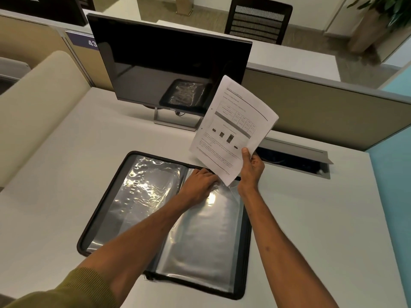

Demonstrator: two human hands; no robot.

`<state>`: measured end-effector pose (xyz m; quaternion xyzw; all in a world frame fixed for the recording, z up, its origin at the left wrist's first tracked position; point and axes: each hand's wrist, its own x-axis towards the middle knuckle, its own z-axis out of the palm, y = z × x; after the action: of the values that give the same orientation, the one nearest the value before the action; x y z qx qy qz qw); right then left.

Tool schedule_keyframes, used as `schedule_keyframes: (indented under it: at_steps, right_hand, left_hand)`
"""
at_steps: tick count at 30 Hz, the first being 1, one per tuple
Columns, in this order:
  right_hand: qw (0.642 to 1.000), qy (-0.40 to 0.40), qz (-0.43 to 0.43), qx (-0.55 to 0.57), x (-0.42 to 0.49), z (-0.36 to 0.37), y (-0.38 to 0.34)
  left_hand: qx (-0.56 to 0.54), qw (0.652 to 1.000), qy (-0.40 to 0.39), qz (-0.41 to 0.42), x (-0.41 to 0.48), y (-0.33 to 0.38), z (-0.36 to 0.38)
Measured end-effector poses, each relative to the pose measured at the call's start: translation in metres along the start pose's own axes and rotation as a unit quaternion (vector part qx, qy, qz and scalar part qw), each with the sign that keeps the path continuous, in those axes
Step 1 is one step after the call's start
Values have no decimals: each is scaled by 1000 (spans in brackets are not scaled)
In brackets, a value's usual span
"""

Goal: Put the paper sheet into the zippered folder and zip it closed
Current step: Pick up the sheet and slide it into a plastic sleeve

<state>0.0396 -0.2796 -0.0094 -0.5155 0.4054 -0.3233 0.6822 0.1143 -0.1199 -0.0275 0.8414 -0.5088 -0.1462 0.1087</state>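
A black zippered folder [106,196] lies open flat on the white desk, showing shiny clear plastic sleeves on both halves. My right hand [251,167] holds a printed paper sheet [233,127] by its lower edge, lifted above the folder's far right corner and tilted. My left hand [200,183] rests on the top of the right-hand sleeve, fingers pinching at its upper edge near the spine. The zipper runs around the folder's rim and is undone.
A dark Dell monitor [169,63] on a stand sits behind the folder. An open cable slot [295,161] cuts the desk at the right rear. A grey partition [322,114] bounds the back, a beige curved divider [37,107] the left.
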Motion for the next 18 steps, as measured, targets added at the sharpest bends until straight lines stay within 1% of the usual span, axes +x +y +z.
schedule_keyframes:
  at_steps: [8, 13, 18]
  right_hand:
    - [999, -11, 15, 34, 5, -7, -5]
    - [1000, -24, 3, 13, 5, 3, -6]
    - [1000, -28, -8, -11, 10, -3, -5]
  left_hand:
    - [-21, 1000, 3, 12, -5, 0, -2]
    - [-24, 1000, 9, 8, -6, -1, -4]
    - [-38, 999, 8, 12, -8, -1, -3]
